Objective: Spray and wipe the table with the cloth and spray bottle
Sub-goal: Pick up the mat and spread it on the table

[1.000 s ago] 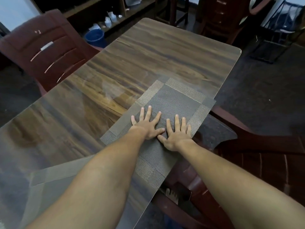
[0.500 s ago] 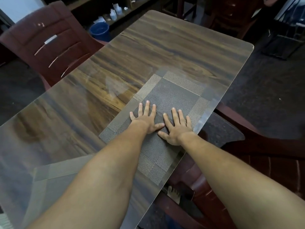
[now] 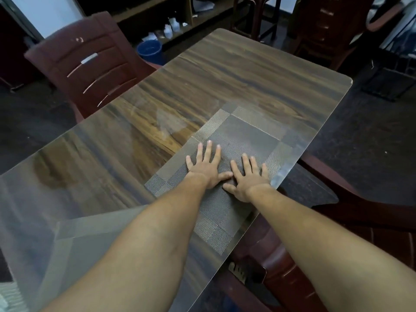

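A grey woven placemat (image 3: 245, 134) lies on the glass-topped wooden table (image 3: 225, 73), close to its right edge. My left hand (image 3: 206, 167) and my right hand (image 3: 246, 179) press flat on the mat side by side, fingers straight and spread, thumbs nearly touching. Neither a cloth nor a spray bottle is in view.
A second placemat (image 3: 94, 224) lies near me at the left, partly under my left forearm. Dark red plastic chairs stand at the far left (image 3: 90, 64) and at the right (image 3: 360, 212). A blue bucket (image 3: 149, 50) sits on the floor beyond the table.
Both hands have pushed the placemat leftward, so that it now lies fully on the table instead of overhanging its right edge.
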